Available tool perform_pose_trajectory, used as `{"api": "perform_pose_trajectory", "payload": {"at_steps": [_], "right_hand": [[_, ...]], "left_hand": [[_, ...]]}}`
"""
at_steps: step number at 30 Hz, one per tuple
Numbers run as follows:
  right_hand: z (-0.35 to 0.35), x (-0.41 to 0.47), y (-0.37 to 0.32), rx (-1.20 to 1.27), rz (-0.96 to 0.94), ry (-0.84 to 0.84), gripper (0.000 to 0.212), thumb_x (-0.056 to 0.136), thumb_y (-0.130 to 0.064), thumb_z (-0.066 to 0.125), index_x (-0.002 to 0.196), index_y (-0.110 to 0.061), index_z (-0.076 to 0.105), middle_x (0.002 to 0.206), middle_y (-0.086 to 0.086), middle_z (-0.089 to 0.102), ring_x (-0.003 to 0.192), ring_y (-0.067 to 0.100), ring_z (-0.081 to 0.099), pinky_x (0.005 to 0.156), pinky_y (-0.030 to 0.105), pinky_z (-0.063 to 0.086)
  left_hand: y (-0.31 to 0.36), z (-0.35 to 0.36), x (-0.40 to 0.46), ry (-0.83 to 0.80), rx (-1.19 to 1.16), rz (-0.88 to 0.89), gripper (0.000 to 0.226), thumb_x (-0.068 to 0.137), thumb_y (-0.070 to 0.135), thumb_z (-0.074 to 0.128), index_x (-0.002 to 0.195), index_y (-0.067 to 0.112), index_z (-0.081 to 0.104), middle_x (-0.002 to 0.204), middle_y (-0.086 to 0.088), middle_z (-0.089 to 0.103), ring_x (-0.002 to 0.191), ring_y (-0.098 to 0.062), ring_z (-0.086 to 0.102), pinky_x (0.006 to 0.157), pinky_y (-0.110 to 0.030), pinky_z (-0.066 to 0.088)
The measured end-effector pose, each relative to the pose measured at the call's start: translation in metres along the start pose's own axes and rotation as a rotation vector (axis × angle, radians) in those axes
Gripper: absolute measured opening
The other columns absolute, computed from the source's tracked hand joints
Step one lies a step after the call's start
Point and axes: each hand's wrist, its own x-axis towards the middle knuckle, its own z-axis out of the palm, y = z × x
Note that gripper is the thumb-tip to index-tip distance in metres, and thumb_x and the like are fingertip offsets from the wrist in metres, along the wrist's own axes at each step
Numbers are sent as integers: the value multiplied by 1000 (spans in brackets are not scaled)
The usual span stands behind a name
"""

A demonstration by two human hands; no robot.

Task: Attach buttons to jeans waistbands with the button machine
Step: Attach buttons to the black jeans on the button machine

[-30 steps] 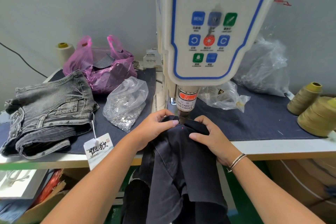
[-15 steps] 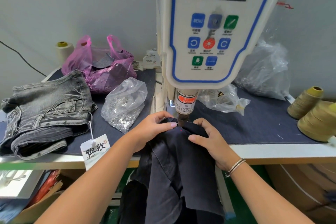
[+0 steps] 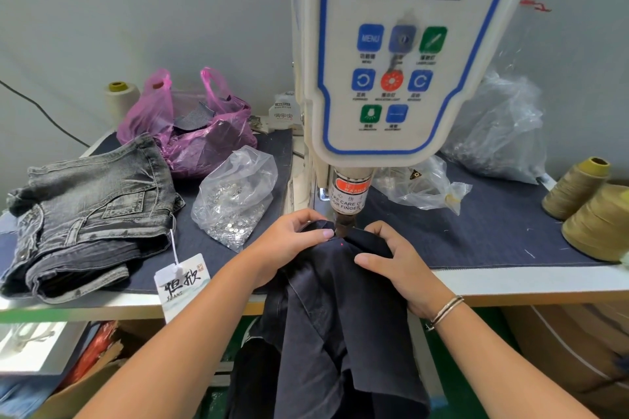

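I see the dark jeans (image 3: 326, 299) bunched under the button machine (image 3: 391, 54) ram, hanging off the surface (image 3: 510, 282) edge; my left hand (image 3: 289, 241) and right hand (image 3: 398, 262) each pinch the waistband either side of it; a clear bag of buttons (image 3: 235, 201) and folded grey jeans (image 3: 88, 214) lie left, thread cones (image 3: 592, 207) right.

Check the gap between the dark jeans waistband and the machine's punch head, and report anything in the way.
Nothing visible blocks it. The dark jeans lie directly under the punch head, red laser dot on the fabric. The left hand and right hand grip the waistband on either side, fingertips very near the punch.
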Motion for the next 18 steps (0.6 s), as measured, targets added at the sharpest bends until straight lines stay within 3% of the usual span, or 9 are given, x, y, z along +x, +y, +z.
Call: {"api": "perform_pose_trajectory", "payload": {"at_steps": [5, 13, 18], "right_hand": [[-1, 0, 1, 1, 7, -8, 18, 69, -28, 72, 78, -36, 59, 79, -12, 63, 79, 5, 59, 69, 20, 49], [-2, 0, 2, 12, -13, -7, 18, 70, -25, 72, 79, -34, 59, 78, -11, 62, 77, 3, 58, 68, 17, 48], [-5, 2, 3, 30, -5, -12, 22, 71, -24, 71, 87, -24, 57, 81, -10, 62, 79, 5, 58, 70, 19, 49]], "left_hand": [[-2, -2, 1, 0, 13, -8, 18, 87, 13, 68, 106, 11, 66, 118, -8, 69, 106, -14, 65, 95, -25, 48], [-2, -3, 0, -18, -25, -16, 11, 88, 11, 67, 94, 20, 69, 102, -1, 71, 97, -13, 66, 96, -31, 47], [-1, -2, 0, -2, -10, -17, 14, 89, 11, 66, 102, 15, 67, 109, -4, 71, 103, -15, 65, 98, -31, 47]]}}
